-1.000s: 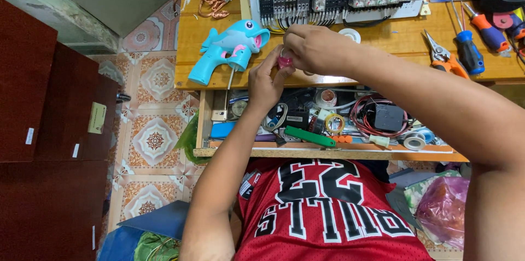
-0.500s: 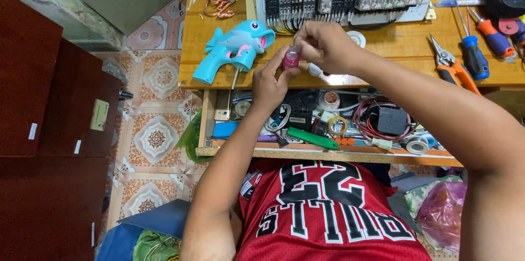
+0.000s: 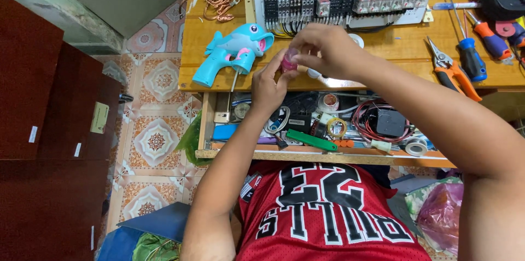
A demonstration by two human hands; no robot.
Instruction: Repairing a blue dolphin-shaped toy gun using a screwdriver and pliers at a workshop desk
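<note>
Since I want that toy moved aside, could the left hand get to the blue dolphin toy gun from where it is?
Probably yes. The left hand is beside the blue dolphin toy gun with bare wooden table between them, though its fingers hold a small pink bottle together with the right hand.

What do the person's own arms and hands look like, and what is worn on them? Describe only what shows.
Both arms are bare from shoulder to fingertips: no sleeves, gloves, watch or rings show. The left hand and right hand are uncovered. The person wears a sleeveless red jersey with black-and-white lettering and trim.
</note>
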